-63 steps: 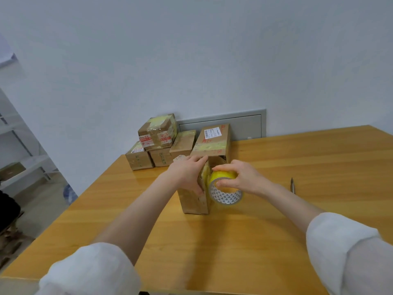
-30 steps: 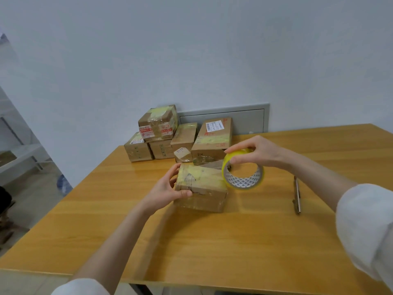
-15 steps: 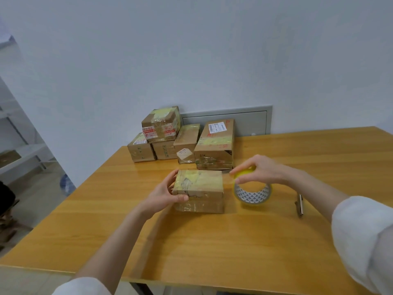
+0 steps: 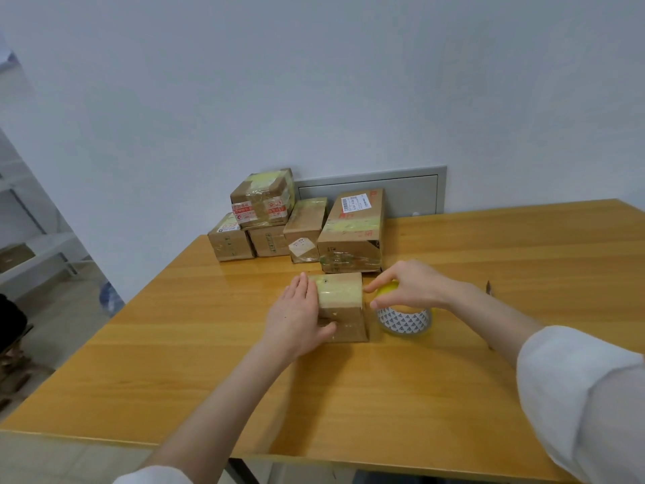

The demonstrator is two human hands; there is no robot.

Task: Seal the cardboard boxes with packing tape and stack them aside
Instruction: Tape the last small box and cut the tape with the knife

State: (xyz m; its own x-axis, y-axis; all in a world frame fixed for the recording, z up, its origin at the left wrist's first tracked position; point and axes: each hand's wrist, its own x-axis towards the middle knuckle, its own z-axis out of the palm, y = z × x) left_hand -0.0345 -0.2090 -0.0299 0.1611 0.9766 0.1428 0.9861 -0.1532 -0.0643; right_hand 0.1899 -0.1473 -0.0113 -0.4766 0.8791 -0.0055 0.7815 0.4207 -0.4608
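A small cardboard box (image 4: 343,309) with yellowish tape across its top lies on the wooden table (image 4: 349,396) in front of me. My left hand (image 4: 296,319) holds its left side, thumb on the front face. Just right of the box sits a roll of yellow packing tape (image 4: 406,319), flat on the table. My right hand (image 4: 408,286) rests on top of the roll with fingers curled over its rim, fingertips close to the box's right edge. Several taped boxes (image 4: 352,235) are grouped at the table's far side by the wall, one of them stacked on top (image 4: 263,199).
A thin metal tool, perhaps a knife (image 4: 489,289), lies on the table right of my right forearm. A grey wall panel (image 4: 401,190) is behind the boxes. Shelving (image 4: 21,253) stands beyond the table's left edge.
The box has been laid flat and then turned so a short side faces me. My right hand lowered the tape roll from the air onto the table beside the box.
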